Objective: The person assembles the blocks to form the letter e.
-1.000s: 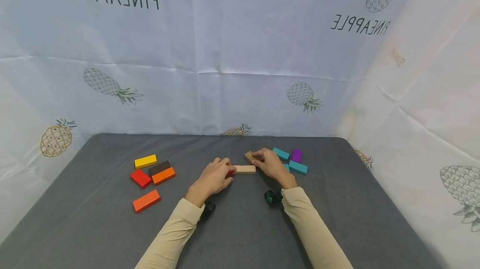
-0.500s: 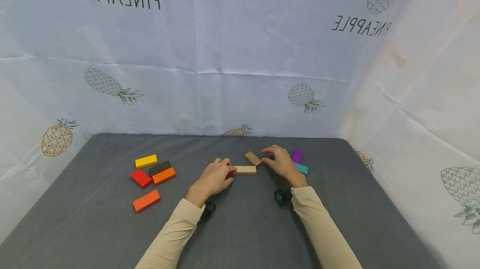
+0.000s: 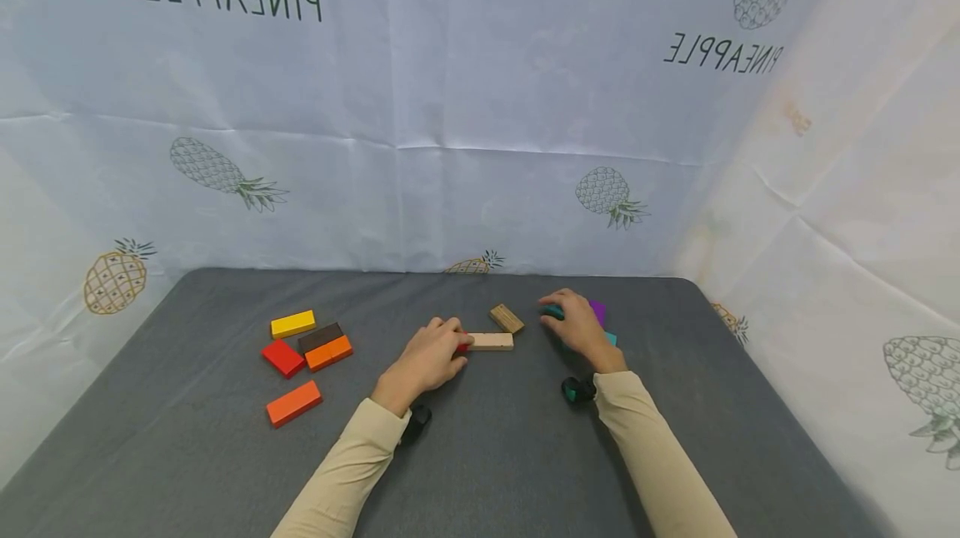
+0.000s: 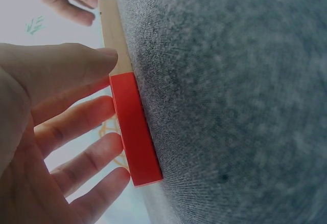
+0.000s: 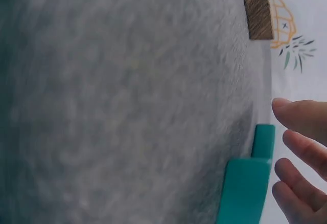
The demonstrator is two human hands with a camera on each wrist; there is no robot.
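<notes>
My left hand [image 3: 429, 359] holds a red block [image 4: 135, 132], thumb and fingers on either side of it. A pale wooden block [image 3: 491, 342] lies end to end with the red one; in the left wrist view my thumb lies where the two meet. My right hand [image 3: 577, 326] is over the teal blocks [image 5: 246, 191] with fingers bent and spread. The right wrist view shows a gap between its thumb and fingers, with nothing pinched there. A teal block [image 3: 553, 311] shows partly behind the right fingers.
A tan wooden block [image 3: 507, 318] lies behind the pale one. A purple block [image 3: 597, 311] sits beside the right hand. At left lie yellow [image 3: 292, 324], dark brown [image 3: 319, 337], red [image 3: 282, 358] and orange [image 3: 294, 403] blocks on the grey tabletop [image 3: 480, 455].
My right hand has let go of the tan block and moved right, over the teal blocks. The tan block stays behind the pale one. My left hand keeps its place.
</notes>
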